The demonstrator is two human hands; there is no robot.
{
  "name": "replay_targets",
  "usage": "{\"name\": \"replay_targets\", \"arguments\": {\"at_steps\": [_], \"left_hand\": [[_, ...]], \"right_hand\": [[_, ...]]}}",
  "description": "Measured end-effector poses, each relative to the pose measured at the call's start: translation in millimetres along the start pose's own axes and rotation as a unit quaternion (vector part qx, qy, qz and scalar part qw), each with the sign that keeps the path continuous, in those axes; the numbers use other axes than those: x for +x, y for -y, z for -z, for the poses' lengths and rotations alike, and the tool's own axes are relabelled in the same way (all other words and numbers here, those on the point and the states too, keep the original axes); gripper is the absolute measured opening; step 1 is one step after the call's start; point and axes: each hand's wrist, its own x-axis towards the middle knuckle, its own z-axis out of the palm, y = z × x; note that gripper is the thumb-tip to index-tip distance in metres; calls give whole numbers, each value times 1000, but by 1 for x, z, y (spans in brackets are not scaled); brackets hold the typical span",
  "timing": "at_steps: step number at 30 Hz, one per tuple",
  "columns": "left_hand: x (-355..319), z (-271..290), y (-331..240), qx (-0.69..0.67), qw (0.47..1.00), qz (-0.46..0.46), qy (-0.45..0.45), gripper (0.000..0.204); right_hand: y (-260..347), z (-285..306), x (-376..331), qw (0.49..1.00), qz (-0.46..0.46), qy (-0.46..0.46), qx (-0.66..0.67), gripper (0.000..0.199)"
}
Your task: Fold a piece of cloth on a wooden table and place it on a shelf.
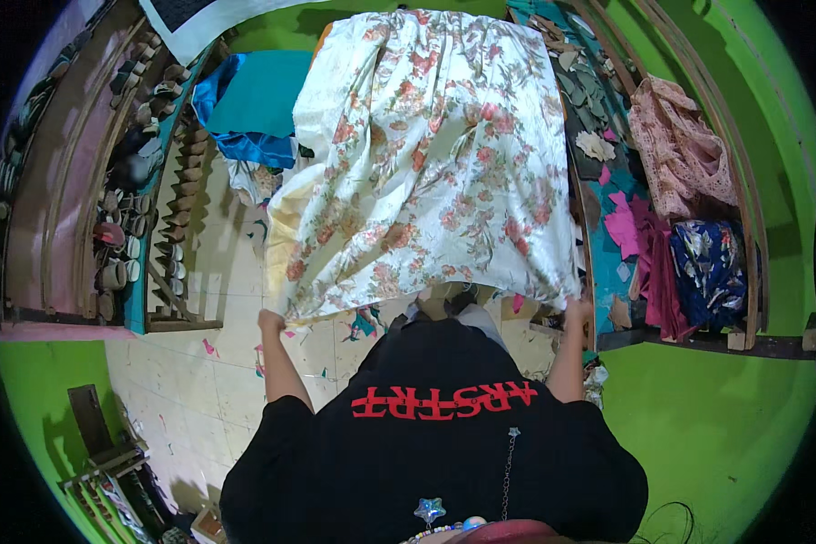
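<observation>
1. two hands show, well apart: the left hand and the right hand, one at each near corner of the floral cloth.
2. both hands look closed, each with a bunched corner in its grip; the single fingers are too small to make out.
3. one floral cloth, white with red and orange flowers, lies in front of the person at the upper middle, its far part spread out and creased, its near edge sagging between the hands. what bears it is hidden.
4. one black shirt with a red print, and two star charms at its front.
5. one teal cloth lies just left of the floral cloth, with shiny blue cloth under it.
6. one left rack holds many shoes, too crowded to count, and a row of brown wedge-shaped pieces.
7. one right shelf holds grey-green scraps and several pink pieces; at its outer side are three cloths: peach lace, magenta and dark blue floral.
8. many small scraps lie on the tiled floor.
</observation>
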Motion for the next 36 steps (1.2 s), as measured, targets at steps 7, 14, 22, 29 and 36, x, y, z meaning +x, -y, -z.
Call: {"name": "replay_targets", "arguments": {"at_steps": [7,14,22,29,36], "left_hand": [[-41,-69,-41,-34,979,-179,94,32],[-156,-70,-134,-209,874,-409,160,15],[-314,-9,-214,-123,726,-659,152,11],[-352,-107,-155,238,695,-662,150,14],[-384,-243,2,401,591,-679,171,23]], "right_hand": [[-26,-10,-49,992,-68,81,-67,30],[-33,-52,-74,969,150,100,169,23],[45,-22,-145,843,479,136,202,22],[-87,-5,-153,832,499,235,61,12],[-361,10,-192,826,313,354,-308,20]]}}
